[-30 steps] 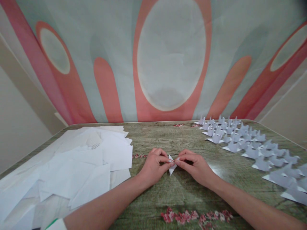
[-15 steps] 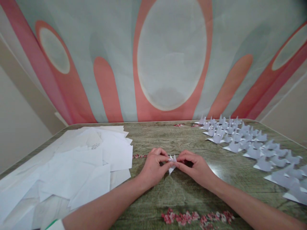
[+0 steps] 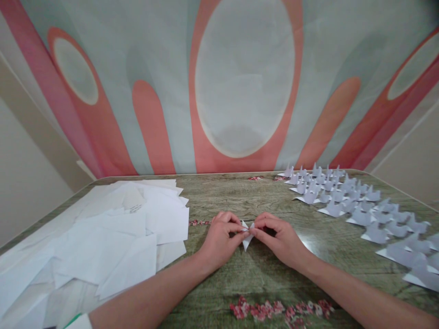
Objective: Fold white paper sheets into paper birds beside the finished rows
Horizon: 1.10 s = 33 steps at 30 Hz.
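Observation:
A small white folded-paper crane (image 3: 246,243) is held just above the middle of the table, its points sticking up and down between my fingertips. My left hand (image 3: 222,235) pinches its left side between thumb and fingers. From the other side, my right hand (image 3: 277,235) pinches it the same way. The fingertips of both hands nearly meet and cover the crane's centre, so its exact folds are hidden.
Loose white paper sheets (image 3: 113,242) lie in an overlapping pile on the left. Several finished white paper cranes (image 3: 332,208) stand in rows on the right. The wood-patterned table (image 3: 219,196) bears printed pink flowers and meets a patterned backdrop (image 3: 245,164).
My fingers have shifted slightly on the crane, and its upper points now stand a little differently. Both hands otherwise stay in place.

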Each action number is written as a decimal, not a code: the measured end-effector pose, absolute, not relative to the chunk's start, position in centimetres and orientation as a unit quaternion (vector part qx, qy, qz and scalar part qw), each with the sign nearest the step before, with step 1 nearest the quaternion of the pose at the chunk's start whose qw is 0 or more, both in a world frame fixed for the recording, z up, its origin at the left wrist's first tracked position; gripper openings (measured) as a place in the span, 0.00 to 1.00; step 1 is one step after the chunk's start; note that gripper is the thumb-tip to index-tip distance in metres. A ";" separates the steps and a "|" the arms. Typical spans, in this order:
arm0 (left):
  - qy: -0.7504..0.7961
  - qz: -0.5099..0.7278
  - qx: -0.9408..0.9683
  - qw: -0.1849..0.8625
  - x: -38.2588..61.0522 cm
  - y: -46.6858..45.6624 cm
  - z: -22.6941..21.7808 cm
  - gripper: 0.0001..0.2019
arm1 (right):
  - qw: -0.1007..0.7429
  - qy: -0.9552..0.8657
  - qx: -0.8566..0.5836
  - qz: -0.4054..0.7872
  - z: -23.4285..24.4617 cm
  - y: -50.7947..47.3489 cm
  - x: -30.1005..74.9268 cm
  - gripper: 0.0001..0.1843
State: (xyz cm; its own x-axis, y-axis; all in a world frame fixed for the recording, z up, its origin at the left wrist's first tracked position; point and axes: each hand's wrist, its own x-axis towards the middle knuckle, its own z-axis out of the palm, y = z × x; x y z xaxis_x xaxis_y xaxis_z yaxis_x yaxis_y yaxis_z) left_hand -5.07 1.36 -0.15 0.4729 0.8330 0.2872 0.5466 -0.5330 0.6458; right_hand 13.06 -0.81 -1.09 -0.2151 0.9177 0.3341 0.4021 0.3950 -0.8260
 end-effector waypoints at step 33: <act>0.434 0.302 0.821 0.215 -4.9 1.1 0.3 0.06 | 0.388 -0.726 -0.479 0.304 -1.2 -1.1 12.7 0.07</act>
